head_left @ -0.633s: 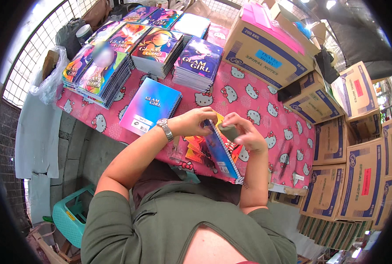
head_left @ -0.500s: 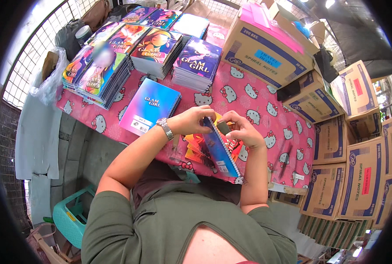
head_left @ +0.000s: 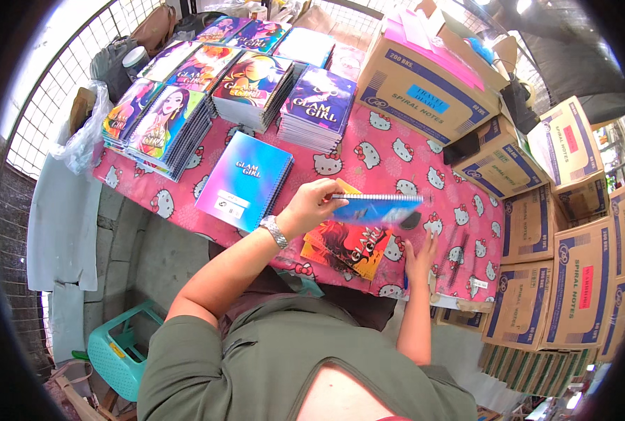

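Note:
My left hand [head_left: 311,208] pinches the end of a blue spiral notebook [head_left: 372,210] by its coil. That notebook is tilted, its coil running left to right along the upper edge, and it looks blurred at the right. Beneath it on the table lie loose orange-and-red printed covers [head_left: 358,252]. My right hand [head_left: 420,263] is empty, fingers apart, to the right of the covers. A small dark rounded piece [head_left: 411,222] shows just beyond that hand; I cannot tell whether it touches the notebook. Left of my left hand, another blue-purple spiral notebook [head_left: 246,182] lies flat.
Stacks of spiral notebooks [head_left: 169,130] with colourful covers stand at the far left of the pink patterned tablecloth [head_left: 390,158]. Cardboard boxes [head_left: 425,91] stand at the back right and down the right side. A loose wire coil [head_left: 458,259] lies near the right edge. A teal stool [head_left: 119,351] is lower left.
The held notebook has swung from a steep slant to nearly level, uncovering more of the orange covers. My right hand has let go of the dark piece and moved right and nearer.

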The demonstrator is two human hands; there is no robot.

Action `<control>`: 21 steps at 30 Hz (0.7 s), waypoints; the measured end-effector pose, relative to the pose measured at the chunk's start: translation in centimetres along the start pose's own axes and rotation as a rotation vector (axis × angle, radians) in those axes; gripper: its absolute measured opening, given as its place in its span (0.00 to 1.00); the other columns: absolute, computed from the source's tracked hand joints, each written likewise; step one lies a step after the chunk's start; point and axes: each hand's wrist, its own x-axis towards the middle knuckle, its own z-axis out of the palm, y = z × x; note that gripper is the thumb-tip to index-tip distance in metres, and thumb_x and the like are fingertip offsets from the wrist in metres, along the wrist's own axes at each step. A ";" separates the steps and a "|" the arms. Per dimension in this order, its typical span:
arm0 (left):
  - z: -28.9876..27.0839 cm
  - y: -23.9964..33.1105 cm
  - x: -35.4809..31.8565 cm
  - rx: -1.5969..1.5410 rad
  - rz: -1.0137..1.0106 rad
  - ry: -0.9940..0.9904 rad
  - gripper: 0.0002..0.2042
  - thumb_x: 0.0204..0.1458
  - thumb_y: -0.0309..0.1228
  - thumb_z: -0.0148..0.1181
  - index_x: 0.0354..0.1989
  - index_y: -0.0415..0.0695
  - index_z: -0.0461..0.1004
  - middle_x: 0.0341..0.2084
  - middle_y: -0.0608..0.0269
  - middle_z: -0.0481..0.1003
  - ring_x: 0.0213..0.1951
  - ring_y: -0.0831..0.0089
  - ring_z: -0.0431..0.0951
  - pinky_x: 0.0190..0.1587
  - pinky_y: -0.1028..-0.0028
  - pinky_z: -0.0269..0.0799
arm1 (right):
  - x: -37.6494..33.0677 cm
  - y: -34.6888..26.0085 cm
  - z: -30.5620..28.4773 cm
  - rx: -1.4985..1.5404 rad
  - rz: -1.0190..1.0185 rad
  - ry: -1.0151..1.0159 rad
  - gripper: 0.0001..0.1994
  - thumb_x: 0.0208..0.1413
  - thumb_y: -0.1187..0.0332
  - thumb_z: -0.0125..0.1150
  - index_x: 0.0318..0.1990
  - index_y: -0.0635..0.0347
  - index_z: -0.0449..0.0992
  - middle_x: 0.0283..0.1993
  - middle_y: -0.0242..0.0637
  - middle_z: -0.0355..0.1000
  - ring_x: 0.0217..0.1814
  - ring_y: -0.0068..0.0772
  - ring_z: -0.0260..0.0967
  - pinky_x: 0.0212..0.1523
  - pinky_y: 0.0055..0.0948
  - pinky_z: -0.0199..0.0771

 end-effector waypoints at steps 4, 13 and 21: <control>1.4 -0.4 -0.5 0.183 0.036 0.128 0.10 0.56 0.30 0.67 0.38 0.37 0.75 0.29 0.58 0.75 0.28 0.69 0.75 0.33 0.73 0.73 | -7.6 -1.4 -0.4 -0.479 0.072 -0.154 0.32 0.60 0.61 0.62 0.70 0.61 0.61 0.67 0.53 0.61 0.67 0.61 0.57 0.67 0.56 0.57; 2.0 0.5 0.0 0.102 0.083 0.234 0.08 0.53 0.27 0.69 0.38 0.38 0.79 0.30 0.58 0.78 0.28 0.72 0.78 0.31 0.74 0.74 | -3.2 -17.3 -3.3 0.369 -0.323 -0.119 0.31 0.47 0.63 0.74 0.61 0.63 0.73 0.55 0.45 0.71 0.56 0.46 0.66 0.59 0.42 0.67; 2.0 -0.6 -0.7 0.128 0.053 0.192 0.07 0.52 0.22 0.67 0.39 0.36 0.80 0.32 0.58 0.79 0.28 0.72 0.80 0.30 0.75 0.77 | -0.3 -22.7 -3.7 0.236 -0.527 -0.086 0.28 0.47 0.66 0.71 0.57 0.65 0.75 0.53 0.43 0.72 0.54 0.45 0.66 0.57 0.42 0.68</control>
